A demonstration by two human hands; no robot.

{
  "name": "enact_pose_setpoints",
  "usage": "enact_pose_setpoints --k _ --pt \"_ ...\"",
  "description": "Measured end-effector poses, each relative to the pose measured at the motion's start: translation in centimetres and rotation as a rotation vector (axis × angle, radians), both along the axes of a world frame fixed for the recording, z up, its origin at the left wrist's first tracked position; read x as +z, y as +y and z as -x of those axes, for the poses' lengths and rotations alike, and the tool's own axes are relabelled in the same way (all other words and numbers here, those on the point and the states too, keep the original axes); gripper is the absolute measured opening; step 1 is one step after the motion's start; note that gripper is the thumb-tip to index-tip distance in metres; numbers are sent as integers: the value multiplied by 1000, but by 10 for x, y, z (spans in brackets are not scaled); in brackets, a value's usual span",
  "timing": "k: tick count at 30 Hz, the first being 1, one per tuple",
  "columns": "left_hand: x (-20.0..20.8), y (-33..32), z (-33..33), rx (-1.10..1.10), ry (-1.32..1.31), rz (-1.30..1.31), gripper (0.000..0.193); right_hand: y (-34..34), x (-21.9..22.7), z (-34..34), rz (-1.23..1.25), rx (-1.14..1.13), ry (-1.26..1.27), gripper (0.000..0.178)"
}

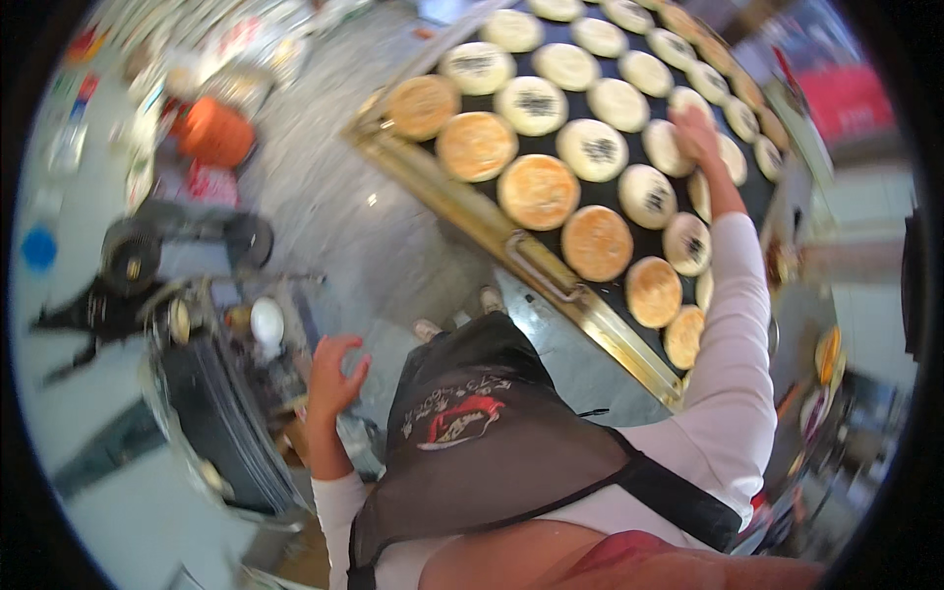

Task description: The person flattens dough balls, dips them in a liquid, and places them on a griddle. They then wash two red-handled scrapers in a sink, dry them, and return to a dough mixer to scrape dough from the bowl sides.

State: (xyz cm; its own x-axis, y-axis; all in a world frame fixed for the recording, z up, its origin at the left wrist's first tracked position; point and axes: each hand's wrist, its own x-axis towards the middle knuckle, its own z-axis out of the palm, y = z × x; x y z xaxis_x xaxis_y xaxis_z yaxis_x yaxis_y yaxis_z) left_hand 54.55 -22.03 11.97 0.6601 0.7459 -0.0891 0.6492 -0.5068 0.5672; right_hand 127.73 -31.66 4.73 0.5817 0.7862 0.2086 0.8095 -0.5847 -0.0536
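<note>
A large dark griddle (472,126) carries several round flatbreads in slanting rows. Those nearest its metal rim are browned on top, like this browned flatbread (539,192). Further in they are pale, some with a patch of dark seeds, such as this seeded flatbread (592,149). My right arm stretches over the griddle, and my right hand (696,136) is down at a pale flatbread (685,99). Blur hides whether its fingers grip it. My left hand (336,379) hangs at the left of my dark apron (472,442), fingers apart and holding nothing.
A metal handle (541,270) juts from the griddle's front rim. At left on the floor stand an orange-red gas cylinder (216,133) and plastic bags (246,49). A wheeled cart-like thing with a dark side (211,413) is close to my left hand.
</note>
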Motion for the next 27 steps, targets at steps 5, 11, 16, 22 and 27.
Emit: enact_pose_setpoints --k 5,11,16,22,27 --pt "-36 -20 143 966 -419 200 15 118 34 56 -453 465 -83 37" --pt "-71 -49 319 1581 -1233 190 12 304 49 423 -291 964 871 45" --pt "-97 -62 462 1841 -1528 -134 11 292 56 852 366 1396 1451 48" --pt "-115 -77 564 1889 -1520 -151 18 222 46 1226 1267 978 1971 56" --pt "-106 -45 576 1432 -672 -140 18 206 34 1388 1115 741 1967 50"
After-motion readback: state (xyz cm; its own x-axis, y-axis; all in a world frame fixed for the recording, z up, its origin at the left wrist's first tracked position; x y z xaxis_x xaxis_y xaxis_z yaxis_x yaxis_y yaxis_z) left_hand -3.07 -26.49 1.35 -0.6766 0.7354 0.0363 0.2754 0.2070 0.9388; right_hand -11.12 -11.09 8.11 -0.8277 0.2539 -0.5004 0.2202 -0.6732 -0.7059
